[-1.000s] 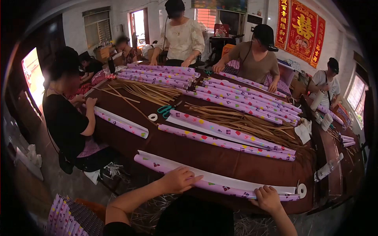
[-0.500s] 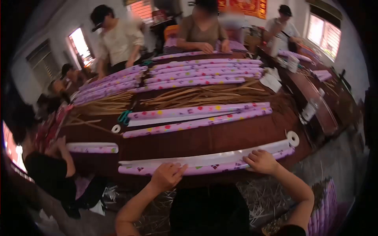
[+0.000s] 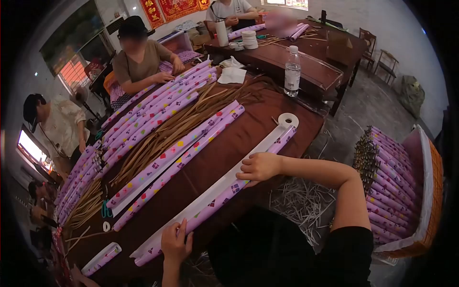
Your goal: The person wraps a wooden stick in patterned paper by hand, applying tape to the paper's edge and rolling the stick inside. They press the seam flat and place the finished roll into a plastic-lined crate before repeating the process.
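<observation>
A long purple patterned sheet (image 3: 222, 197), shiny and partly rolled into a tube, lies slantwise along the table edge before me, with a white strip of its inner side showing. My right hand (image 3: 259, 167) curls its fingers over the tube past its middle. Nearer the lower end, my left hand (image 3: 176, 241) touches the sheet with its fingers and thumb apart. By the far end of the sheet stands a white roll of tape (image 3: 288, 120). Beyond it lie two more purple tubes (image 3: 191, 148), side by side.
Brown flat strips (image 3: 158, 136) and several purple tubes (image 3: 158, 107) cover the table's far part. A plastic bottle (image 3: 292, 71) stands at the right edge. Teal scissors (image 3: 106, 209) lie left. A basket (image 3: 432, 191) of patterned tubes is at my right. People work around the tables.
My view has swung to the right, bringing the basket and second table further in. My right hand now curls over the tube, and the left hand's fingers point more upward.
</observation>
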A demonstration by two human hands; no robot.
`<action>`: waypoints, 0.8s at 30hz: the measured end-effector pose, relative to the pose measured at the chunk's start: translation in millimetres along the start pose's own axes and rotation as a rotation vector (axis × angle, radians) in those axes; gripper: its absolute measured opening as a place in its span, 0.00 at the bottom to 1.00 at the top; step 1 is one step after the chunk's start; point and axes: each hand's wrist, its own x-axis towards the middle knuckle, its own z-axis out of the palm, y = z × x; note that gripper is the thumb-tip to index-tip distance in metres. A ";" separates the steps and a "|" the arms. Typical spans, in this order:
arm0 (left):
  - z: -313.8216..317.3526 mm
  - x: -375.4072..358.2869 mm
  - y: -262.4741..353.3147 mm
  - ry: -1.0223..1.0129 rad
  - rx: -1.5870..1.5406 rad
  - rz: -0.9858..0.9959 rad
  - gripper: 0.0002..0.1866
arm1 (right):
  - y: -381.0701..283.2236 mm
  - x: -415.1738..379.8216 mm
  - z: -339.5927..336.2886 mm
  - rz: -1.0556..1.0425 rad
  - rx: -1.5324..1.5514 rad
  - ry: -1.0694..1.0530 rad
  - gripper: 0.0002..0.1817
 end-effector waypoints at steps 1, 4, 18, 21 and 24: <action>1.0 -0.2 -0.1 -0.022 0.006 -0.010 0.28 | 0.9 -2.0 -0.9 0.002 0.001 -0.010 0.21; 2.8 -2.7 -2.6 -0.054 0.009 -0.025 0.28 | 7.5 -3.5 -18.3 -0.007 0.181 0.100 0.19; -0.3 -0.8 -0.1 -0.078 -0.002 -0.033 0.28 | 85.7 -183.6 -42.3 1.009 0.383 0.119 0.19; -0.4 -0.4 -0.8 -0.076 0.004 -0.030 0.28 | 96.1 -185.8 -35.4 1.071 0.290 0.167 0.19; 2.0 -2.1 -1.5 -0.055 0.021 -0.017 0.28 | 101.5 -179.9 -29.5 1.123 0.091 0.154 0.17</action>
